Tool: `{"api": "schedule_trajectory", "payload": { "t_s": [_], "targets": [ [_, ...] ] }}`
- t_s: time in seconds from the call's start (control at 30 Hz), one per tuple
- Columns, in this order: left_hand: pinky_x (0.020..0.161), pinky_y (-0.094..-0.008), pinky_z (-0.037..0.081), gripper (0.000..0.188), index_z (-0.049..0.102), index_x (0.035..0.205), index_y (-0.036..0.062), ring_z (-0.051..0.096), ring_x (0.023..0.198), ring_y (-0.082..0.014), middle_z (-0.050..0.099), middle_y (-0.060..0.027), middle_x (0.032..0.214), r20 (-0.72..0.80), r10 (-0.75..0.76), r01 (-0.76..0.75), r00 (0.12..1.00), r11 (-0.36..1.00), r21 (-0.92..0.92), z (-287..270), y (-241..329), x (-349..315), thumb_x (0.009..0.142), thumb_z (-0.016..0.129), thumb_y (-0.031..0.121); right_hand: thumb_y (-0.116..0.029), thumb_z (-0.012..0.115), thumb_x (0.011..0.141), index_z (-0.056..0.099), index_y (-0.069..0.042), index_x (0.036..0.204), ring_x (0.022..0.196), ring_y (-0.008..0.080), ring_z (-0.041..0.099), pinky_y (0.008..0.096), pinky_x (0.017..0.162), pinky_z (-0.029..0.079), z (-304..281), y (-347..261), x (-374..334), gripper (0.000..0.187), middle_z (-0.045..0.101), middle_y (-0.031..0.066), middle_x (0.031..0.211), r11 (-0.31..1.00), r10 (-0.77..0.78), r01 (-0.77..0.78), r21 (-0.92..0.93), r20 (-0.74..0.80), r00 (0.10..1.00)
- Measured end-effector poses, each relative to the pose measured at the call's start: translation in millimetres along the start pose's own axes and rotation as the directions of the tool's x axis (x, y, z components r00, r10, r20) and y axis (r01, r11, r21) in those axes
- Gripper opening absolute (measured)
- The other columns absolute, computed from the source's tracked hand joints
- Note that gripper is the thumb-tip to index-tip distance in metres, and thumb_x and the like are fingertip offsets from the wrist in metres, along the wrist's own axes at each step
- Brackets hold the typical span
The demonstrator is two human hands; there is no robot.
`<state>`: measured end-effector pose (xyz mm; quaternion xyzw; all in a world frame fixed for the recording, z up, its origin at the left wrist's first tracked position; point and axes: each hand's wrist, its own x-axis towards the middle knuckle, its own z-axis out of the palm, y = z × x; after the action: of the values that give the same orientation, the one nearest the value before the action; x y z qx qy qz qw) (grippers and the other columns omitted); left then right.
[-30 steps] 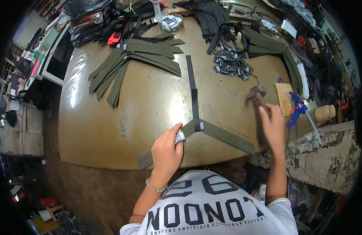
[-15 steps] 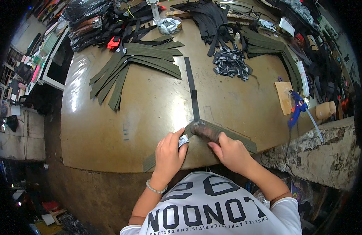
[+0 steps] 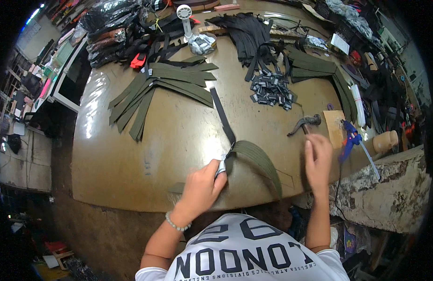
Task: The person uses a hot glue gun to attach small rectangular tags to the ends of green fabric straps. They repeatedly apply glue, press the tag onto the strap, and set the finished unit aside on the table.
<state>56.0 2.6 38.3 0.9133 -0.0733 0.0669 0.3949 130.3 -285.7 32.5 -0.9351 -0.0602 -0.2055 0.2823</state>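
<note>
My left hand point(image 3: 205, 183) is closed on an olive webbing strap point(image 3: 261, 159) near the table's front edge, pinching it beside a small white label point(image 3: 220, 167). One end of the strap arches up and over to the right. A narrow black strap point(image 3: 221, 110) runs away from the pinched spot across the table. Farther right, my right hand point(image 3: 318, 154) has its fingers round the handle of a hammer point(image 3: 310, 122). The hammer's dark, curved head lies close to the tabletop; most of the handle is hidden by the hand.
Olive straps point(image 3: 174, 80) fan out at the back left. Small black buckle-like pieces point(image 3: 272, 91) lie heaped beyond the middle, below black straps point(image 3: 244, 37). A blue glue gun point(image 3: 351, 138) rests at the right edge near a tan roll point(image 3: 385, 139). A small fan point(image 3: 184, 18) stands at the back.
My right hand has carried the hammer from the strap joint off to the right. My left hand has lifted the olive strap, whose right end now curls up instead of lying flat.
</note>
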Motion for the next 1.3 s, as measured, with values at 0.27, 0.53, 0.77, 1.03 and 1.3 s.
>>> {"api": "schedule_trajectory", "payload": {
  "t_s": [0.27, 0.53, 0.77, 1.03, 1.3],
  "targets": [
    [0.053, -0.0443, 0.043, 0.015, 0.056, 0.104, -0.0004, 0.057, 0.059, -0.0414, 0.056, -0.0221, 0.069, -0.11, -0.057, 0.032, 0.992, 0.976, -0.214, 31.1, 31.2, -0.4, 0.097, 0.056, 0.013, -0.028, 0.065, 0.096, 0.068, 0.001, 0.099, 0.085, 0.0054, 0.057, 0.0252, 0.073, 0.046, 61.5, -83.3, -0.1, 0.03, 0.066, 0.0022, 0.089, 0.458, -0.193, -0.572, 0.681, 0.704, 0.684],
    [0.062, -0.039, 0.045, 0.02, 0.067, 0.101, 0.0028, 0.058, 0.068, -0.0316, 0.06, -0.0129, 0.077, -0.295, 0.079, -0.047, 0.952, 0.992, 0.116, -4.7, 18.9, 8.8, 0.084, 0.072, 0.013, -0.03, 0.065, 0.096, 0.071, 0.001, 0.093, 0.076, 0.006, 0.058, 0.0246, 0.072, 0.048, 38.4, -78.1, 41.7, 0.032, 0.068, 0.0008, 0.08, 0.564, -0.482, -0.584, 0.584, 0.807, 0.341],
    [0.061, -0.0335, 0.044, 0.015, 0.064, 0.086, 0.0001, 0.055, 0.067, -0.0234, 0.055, -0.0117, 0.075, -0.031, -0.059, 0.049, 0.998, 0.961, -0.272, 4.4, 10.9, 14.6, 0.083, 0.075, 0.011, -0.025, 0.069, 0.094, 0.067, 0.0, 0.11, 0.091, 0.0132, 0.065, 0.0278, 0.083, 0.051, 50.8, -72.3, 45.0, 0.03, 0.066, 0.008, 0.105, 0.562, -0.452, -0.745, 0.359, 0.888, 0.087],
    [0.063, -0.0441, 0.049, 0.018, 0.065, 0.092, 0.0056, 0.063, 0.073, -0.0344, 0.059, -0.0127, 0.081, -0.186, -0.12, 0.159, 0.975, 0.964, 0.214, 19.7, -5.2, 16.4, 0.083, 0.072, 0.02, -0.001, 0.067, 0.081, 0.069, -0.017, 0.115, 0.129, 0.034, 0.044, 0.0458, 0.108, 0.034, 56.5, -82.9, 14.9, 0.038, 0.048, 0.0161, 0.139, 0.715, -0.561, 0.255, 0.651, 0.316, 0.765],
    [0.068, -0.0402, 0.052, 0.023, 0.063, 0.101, 0.0052, 0.067, 0.079, -0.0344, 0.069, -0.0176, 0.089, -0.165, -0.184, 0.2, 0.969, 0.976, 0.085, 27.1, -14.2, 15.3, 0.079, 0.069, 0.005, 0.009, 0.063, 0.082, 0.055, -0.005, 0.134, 0.089, 0.0231, 0.061, 0.0345, 0.076, 0.052, 89.4, -95.8, -23.5, 0.054, 0.036, 0.0183, 0.142, 0.851, -0.26, 0.075, 0.52, 0.292, 0.92]
  ]
}}
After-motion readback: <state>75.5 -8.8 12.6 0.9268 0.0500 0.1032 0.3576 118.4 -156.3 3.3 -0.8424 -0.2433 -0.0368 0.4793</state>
